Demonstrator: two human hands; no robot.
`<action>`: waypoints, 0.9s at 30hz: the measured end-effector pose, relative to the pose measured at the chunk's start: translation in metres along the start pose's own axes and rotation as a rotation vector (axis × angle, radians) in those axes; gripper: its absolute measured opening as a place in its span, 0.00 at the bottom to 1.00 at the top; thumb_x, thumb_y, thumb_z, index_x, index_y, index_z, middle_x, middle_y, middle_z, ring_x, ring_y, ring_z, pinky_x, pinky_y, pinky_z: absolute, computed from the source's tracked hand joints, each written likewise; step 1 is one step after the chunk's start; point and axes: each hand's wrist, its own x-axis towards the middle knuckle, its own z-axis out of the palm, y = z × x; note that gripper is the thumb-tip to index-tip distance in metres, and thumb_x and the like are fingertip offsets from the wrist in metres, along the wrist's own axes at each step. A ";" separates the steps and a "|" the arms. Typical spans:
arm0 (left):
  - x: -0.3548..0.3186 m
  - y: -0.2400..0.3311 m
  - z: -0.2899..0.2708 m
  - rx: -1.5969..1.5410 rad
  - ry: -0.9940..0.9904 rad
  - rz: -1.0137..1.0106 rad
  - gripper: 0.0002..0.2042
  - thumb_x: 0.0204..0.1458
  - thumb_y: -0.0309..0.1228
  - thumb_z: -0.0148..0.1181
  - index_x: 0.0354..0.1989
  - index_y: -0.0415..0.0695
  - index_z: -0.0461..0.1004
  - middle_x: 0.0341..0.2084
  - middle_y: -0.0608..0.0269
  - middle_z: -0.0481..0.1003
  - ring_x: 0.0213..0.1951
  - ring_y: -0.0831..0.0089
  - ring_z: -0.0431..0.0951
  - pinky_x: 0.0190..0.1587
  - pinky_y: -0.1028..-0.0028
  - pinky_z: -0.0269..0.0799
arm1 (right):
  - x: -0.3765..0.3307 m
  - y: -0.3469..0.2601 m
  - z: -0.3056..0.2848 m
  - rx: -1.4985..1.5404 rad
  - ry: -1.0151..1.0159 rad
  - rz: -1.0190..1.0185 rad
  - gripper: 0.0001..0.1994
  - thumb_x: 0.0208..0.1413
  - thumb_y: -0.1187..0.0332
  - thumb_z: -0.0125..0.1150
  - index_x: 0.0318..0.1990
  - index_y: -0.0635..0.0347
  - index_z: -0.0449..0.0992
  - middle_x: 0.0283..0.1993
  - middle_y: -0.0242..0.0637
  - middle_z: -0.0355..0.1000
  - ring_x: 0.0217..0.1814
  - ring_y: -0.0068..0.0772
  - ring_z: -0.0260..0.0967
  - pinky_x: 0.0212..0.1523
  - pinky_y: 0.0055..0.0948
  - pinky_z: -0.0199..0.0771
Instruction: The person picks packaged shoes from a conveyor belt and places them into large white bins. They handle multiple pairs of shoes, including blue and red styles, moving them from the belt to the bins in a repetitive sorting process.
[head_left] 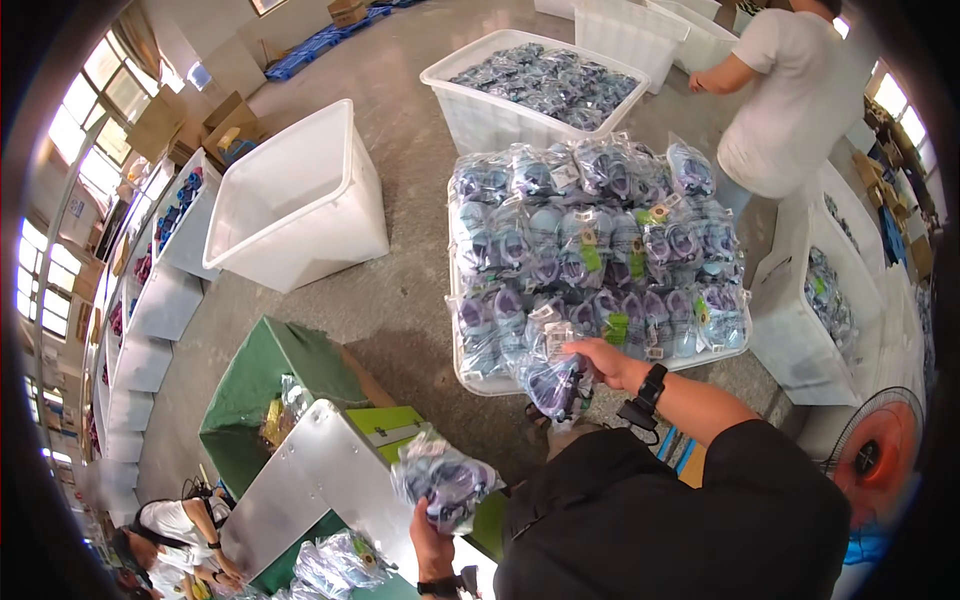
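Left hand (432,541) grips bagged shoes (452,482) by one edge, perhaps for steadiness; right hand (606,362) grasps another bag (551,384), stacked bags (590,235) beyond it

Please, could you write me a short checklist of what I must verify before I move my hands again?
1. Right hand holds a bagged pair of shoes: ok.
2. Left hand holds another bagged pair: ok.
3. Spare room in the near white bin: not ok, the pile covers its far rim.
4. Both bags sealed: cannot tell.
5. Standing co-worker apart from your hands: ok, beyond the bin, to the right.
6. Red fan switched off: cannot tell.
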 end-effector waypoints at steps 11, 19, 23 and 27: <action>0.164 0.045 0.232 0.470 -0.455 0.270 0.24 0.67 0.34 0.58 0.67 0.35 0.67 0.46 0.67 0.79 0.45 0.79 0.76 0.48 0.76 0.71 | 0.021 -0.052 -0.062 0.024 0.080 -0.242 0.22 0.66 0.57 0.59 0.59 0.64 0.73 0.49 0.33 0.78 0.45 0.29 0.76 0.41 0.34 0.78; 0.247 -0.012 0.214 1.032 -0.200 0.505 0.30 0.59 0.32 0.65 0.69 0.34 0.66 0.56 0.49 0.76 0.53 0.65 0.78 0.57 0.69 0.73 | 0.056 -0.013 -0.083 -0.660 0.275 -0.122 0.40 0.63 0.59 0.65 0.76 0.65 0.52 0.49 0.42 0.73 0.41 0.29 0.74 0.35 0.32 0.79; 0.209 -0.013 0.187 0.907 -0.014 0.619 0.25 0.60 0.32 0.64 0.64 0.34 0.70 0.55 0.48 0.77 0.55 0.61 0.78 0.60 0.66 0.72 | 0.055 -0.005 -0.102 -0.865 0.291 -0.284 0.35 0.62 0.59 0.65 0.72 0.63 0.61 0.54 0.47 0.74 0.46 0.33 0.77 0.38 0.32 0.80; 0.144 0.005 0.119 0.689 0.062 0.461 0.19 0.63 0.29 0.62 0.60 0.34 0.74 0.45 0.61 0.80 0.44 0.75 0.79 0.47 0.74 0.76 | 0.042 0.004 -0.115 -0.879 0.412 -0.335 0.33 0.59 0.60 0.68 0.68 0.66 0.66 0.56 0.50 0.75 0.51 0.41 0.78 0.51 0.39 0.77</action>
